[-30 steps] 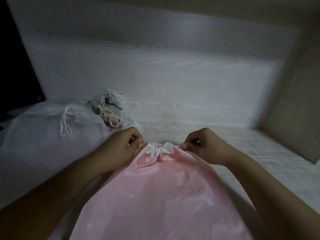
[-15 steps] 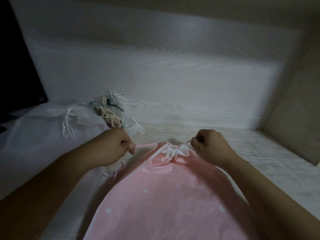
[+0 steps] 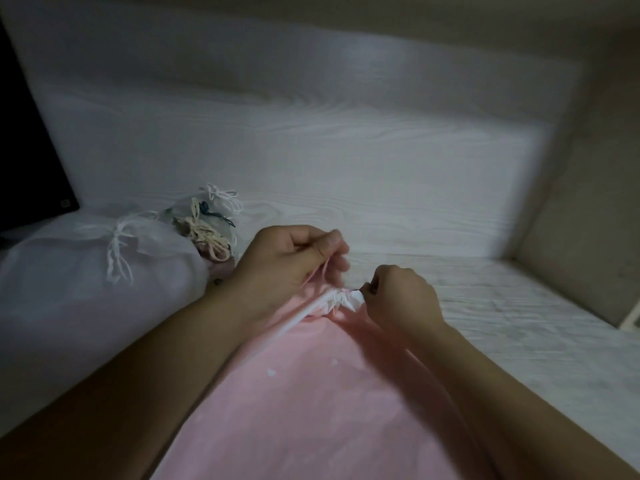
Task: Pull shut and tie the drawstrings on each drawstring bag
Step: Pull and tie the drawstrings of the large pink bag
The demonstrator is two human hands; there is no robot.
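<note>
A pink drawstring bag (image 3: 311,403) with small white hearts lies in front of me, its white-lined mouth (image 3: 337,301) gathered tight. My left hand (image 3: 287,261) is raised just above and left of the mouth and pinches a thin pink drawstring (image 3: 320,273) between thumb and fingers. At the right side of the mouth my right hand (image 3: 401,299) has its curled fingers pinching the other string end close against the gathers.
A large white sheer bag (image 3: 86,271) with a tied white bow lies at the left. Behind it sit small tied pouches (image 3: 204,226) with cream and white bows. A dark screen (image 3: 31,168) stands at far left. The white wood-grain surface (image 3: 485,323) meets a wall corner at right.
My left hand has moved right and up, carrying the pink string toward the bag's mouth. My right hand has dropped close against the gathered mouth. The hands are now close together.
</note>
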